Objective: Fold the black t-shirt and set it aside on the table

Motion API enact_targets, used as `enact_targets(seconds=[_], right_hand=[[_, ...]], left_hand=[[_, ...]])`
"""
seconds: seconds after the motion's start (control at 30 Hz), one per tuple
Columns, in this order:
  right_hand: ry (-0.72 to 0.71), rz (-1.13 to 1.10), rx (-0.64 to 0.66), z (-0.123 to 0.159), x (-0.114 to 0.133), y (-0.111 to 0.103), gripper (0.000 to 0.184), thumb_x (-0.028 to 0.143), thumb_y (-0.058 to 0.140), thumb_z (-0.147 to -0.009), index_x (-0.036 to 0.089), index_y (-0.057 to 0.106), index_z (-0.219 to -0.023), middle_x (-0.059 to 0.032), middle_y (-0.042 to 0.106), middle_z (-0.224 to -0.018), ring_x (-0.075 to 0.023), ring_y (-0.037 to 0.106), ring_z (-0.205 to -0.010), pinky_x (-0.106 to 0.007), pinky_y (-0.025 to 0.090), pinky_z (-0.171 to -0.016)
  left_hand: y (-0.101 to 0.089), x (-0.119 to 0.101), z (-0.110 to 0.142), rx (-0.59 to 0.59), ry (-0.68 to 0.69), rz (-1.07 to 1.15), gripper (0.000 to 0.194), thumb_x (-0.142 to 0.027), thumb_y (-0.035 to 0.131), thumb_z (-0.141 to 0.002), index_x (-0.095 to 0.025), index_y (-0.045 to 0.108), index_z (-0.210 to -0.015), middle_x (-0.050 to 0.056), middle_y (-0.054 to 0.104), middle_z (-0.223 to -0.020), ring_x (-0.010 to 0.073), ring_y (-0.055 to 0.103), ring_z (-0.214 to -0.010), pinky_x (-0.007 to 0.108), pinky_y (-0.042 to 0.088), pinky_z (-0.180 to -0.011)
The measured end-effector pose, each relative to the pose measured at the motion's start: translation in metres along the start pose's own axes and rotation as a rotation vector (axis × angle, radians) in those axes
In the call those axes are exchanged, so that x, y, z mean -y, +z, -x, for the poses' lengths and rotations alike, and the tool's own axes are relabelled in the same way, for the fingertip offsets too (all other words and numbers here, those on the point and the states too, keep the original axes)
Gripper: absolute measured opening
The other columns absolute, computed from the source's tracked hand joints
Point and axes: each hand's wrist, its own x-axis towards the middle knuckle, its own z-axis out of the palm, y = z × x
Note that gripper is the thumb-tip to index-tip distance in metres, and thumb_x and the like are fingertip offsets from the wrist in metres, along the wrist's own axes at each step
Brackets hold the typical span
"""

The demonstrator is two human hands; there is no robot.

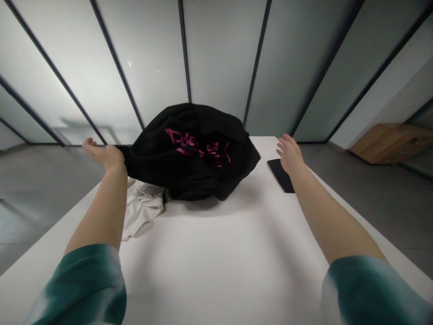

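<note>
A bunched black garment with pink lettering (191, 153) sits at the far middle of the white table, and its underside is partly hidden in folds. My left hand (105, 155) is flat with extended fingers, and its edge touches the garment's left corner. A crumpled white cloth (142, 208) lies just below the garment, near my left forearm. My right hand (290, 154) is open and holds nothing. It is right of the garment, above the end of a flat black item (280, 175) lying on the table.
The white table (219, 266) runs away from me, with grey floor beyond both long edges. Frosted glass panels with dark frames (219, 67) stand past its far end. A wooden cabinet (389, 143) sits on the floor at the far right.
</note>
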Motion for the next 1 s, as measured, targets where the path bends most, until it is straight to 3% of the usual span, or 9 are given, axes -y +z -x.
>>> enact_targets(seconds=[0.1,0.23,0.33,0.43,0.57,0.63,0.7,0.9,1.0], right_hand=[[0.02,0.108,-0.014,0.045,-0.034,-0.008,0.043,0.047,0.064,-0.073,0.025,0.062,-0.109,-0.0072,0.066,-0.113,-0.0239,0.061,-0.101,-0.041,0.049,-0.085],[-0.01,0.33,-0.021,0.114,-0.064,-0.007,0.034,0.046,0.055,-0.071,0.019,0.064,-0.089,-0.0114,0.069,-0.094,-0.0246,0.061,-0.082,-0.041,0.049,-0.079],[-0.004,0.433,0.109,0.144,-0.071,-0.007,0.029,0.045,0.05,-0.072,0.02,0.065,-0.078,-0.0103,0.07,-0.084,-0.0245,0.06,-0.076,-0.039,0.048,-0.074],[0.011,0.465,0.197,0.152,-0.068,-0.008,0.029,0.043,0.05,-0.073,0.021,0.067,-0.078,-0.0087,0.071,-0.08,-0.0247,0.061,-0.077,-0.037,0.047,-0.074],[0.068,0.494,0.282,0.15,-0.064,-0.009,0.027,0.041,0.05,-0.072,0.021,0.068,-0.078,-0.0064,0.07,-0.073,-0.0248,0.062,-0.076,-0.036,0.047,-0.072],[0.088,0.49,0.294,0.15,-0.064,-0.008,0.027,0.04,0.05,-0.073,0.021,0.068,-0.079,-0.0059,0.069,-0.072,-0.025,0.062,-0.075,-0.036,0.047,-0.072],[0.1,0.487,0.304,0.15,-0.065,-0.007,0.028,0.041,0.05,-0.074,0.021,0.069,-0.079,-0.006,0.069,-0.071,-0.0251,0.063,-0.074,-0.036,0.047,-0.071],[0.081,0.488,0.314,0.148,-0.074,-0.005,0.029,0.041,0.049,-0.074,0.021,0.069,-0.078,-0.0069,0.071,-0.073,-0.0254,0.065,-0.074,-0.036,0.047,-0.073],[0.089,0.5,0.317,0.147,-0.076,-0.004,0.031,0.041,0.048,-0.074,0.02,0.069,-0.079,-0.0072,0.071,-0.073,-0.0253,0.065,-0.074,-0.036,0.046,-0.072]], left_hand=[[0.013,-0.011,0.045,-0.063,0.131,-0.145,0.042,-0.01,0.052,-0.073,-0.013,0.05,-0.116,0.016,0.057,-0.124,0.029,0.048,-0.124,0.05,0.032,-0.111],[0.059,-0.042,0.126,0.75,0.406,-0.233,0.034,-0.032,0.05,-0.086,-0.017,0.059,-0.115,0.011,0.066,-0.11,0.0262,0.059,-0.109,0.043,0.045,-0.1],[0.095,-0.055,0.181,1.231,0.59,-0.425,0.065,-0.058,0.061,-0.081,-0.021,0.055,-0.133,0.014,0.056,-0.137,0.0345,0.048,-0.129,0.048,0.041,-0.105],[0.123,-0.054,0.214,1.405,0.423,-0.633,0.099,-0.071,0.066,-0.071,-0.021,0.036,-0.151,0.023,0.037,-0.153,0.045,0.036,-0.137,0.056,0.039,-0.103],[0.139,-0.047,0.221,1.459,0.226,-0.65,0.071,-0.053,0.062,-0.08,-0.02,0.051,-0.142,0.022,0.051,-0.138,0.0413,0.054,-0.123,0.049,0.045,-0.098],[0.13,-0.045,0.212,1.428,0.19,-0.531,0.049,-0.04,0.06,-0.082,-0.018,0.063,-0.126,0.018,0.061,-0.124,0.0345,0.061,-0.112,0.043,0.047,-0.096],[0.106,-0.046,0.196,1.267,0.169,-0.381,0.037,-0.033,0.058,-0.08,-0.017,0.067,-0.112,0.014,0.065,-0.109,0.0306,0.063,-0.106,0.04,0.048,-0.096],[-0.006,-0.073,0.105,0.385,0.22,-0.21,0.037,-0.025,0.064,-0.068,-0.018,0.063,-0.104,0.006,0.059,-0.105,0.0276,0.058,-0.106,0.042,0.045,-0.101],[-0.022,-0.092,0.049,0.063,0.309,-0.218,0.04,-0.019,0.064,-0.067,-0.013,0.059,-0.107,0.007,0.056,-0.111,0.027,0.053,-0.114,0.043,0.039,-0.107]])
